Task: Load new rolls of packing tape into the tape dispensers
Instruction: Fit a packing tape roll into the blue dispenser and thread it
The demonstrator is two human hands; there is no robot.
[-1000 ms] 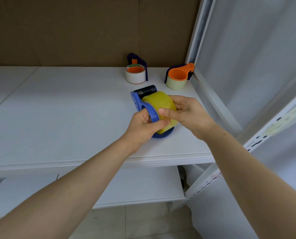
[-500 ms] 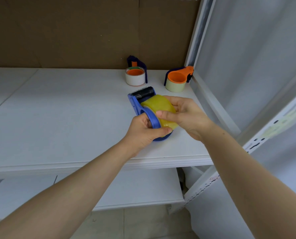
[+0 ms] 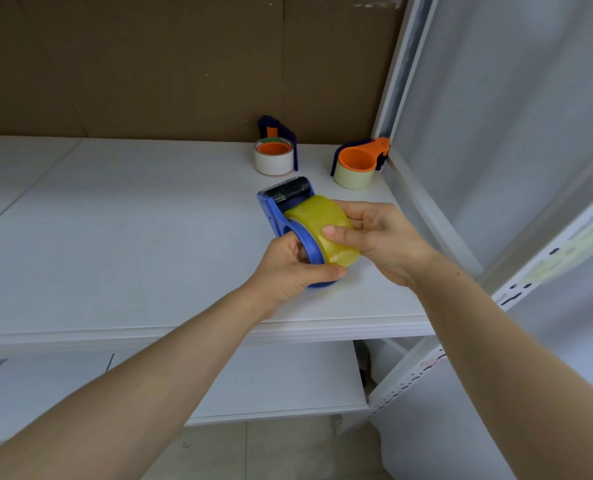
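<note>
A blue tape dispenser (image 3: 277,212) with a black roller and toothed blade at its far end lies just above the white shelf (image 3: 115,237). A yellowish clear tape roll (image 3: 317,220) sits in its round holder. My left hand (image 3: 295,268) grips the dispenser's blue ring from the near side. My right hand (image 3: 378,237) holds the tape roll, thumb on its outer face and fingers behind it.
Two loaded dispensers stand at the back of the shelf: a dark blue one with a white roll (image 3: 275,157) and an orange one with a cream roll (image 3: 357,164). A white metal upright (image 3: 397,98) and a brown cardboard back wall (image 3: 149,64) bound the shelf. A lower shelf (image 3: 271,386) lies beneath.
The dispenser's blade end has swung slightly away and to the left. My right thumb has slid further over the roll. Both hands keep their hold.
</note>
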